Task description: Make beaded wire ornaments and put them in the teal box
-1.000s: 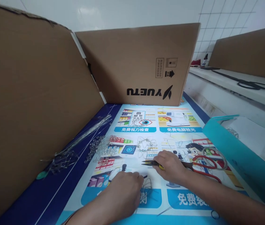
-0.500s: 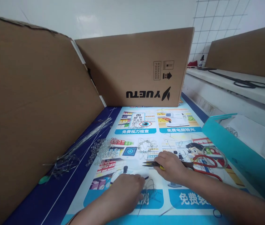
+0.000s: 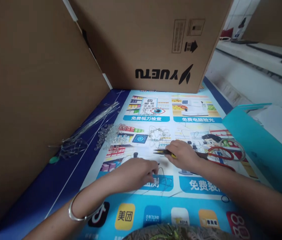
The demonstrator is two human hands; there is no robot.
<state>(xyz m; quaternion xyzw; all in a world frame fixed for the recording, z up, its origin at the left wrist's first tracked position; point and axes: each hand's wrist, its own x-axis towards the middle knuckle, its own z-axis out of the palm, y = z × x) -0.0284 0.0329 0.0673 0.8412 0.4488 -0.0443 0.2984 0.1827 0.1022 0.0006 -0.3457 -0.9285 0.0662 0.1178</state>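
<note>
My left hand (image 3: 137,173) rests on the printed mat (image 3: 155,213), fingertips pinching thin dark wire pieces (image 3: 164,181) that lie in a small tangle beside it. My right hand (image 3: 184,155) grips yellow-handled needle-nose pliers (image 3: 162,152), jaws pointing left just above the mat. A silver bangle (image 3: 77,213) circles my left wrist. A wired bead cluster (image 3: 157,135) lies just beyond the pliers' tip.
Clear beads (image 3: 111,135) and a bundle of long wires (image 3: 86,131) lie at the left. Red-handled scissors (image 3: 218,155) sit behind my right wrist. Cardboard walls (image 3: 38,83) stand left and at the back (image 3: 150,43). A teal box (image 3: 253,140) is at right.
The camera tilted down and closer, showing my left wrist and the mat's near edge. Both hands stayed in place; my left fingers gathered more tightly on the wire pieces.
</note>
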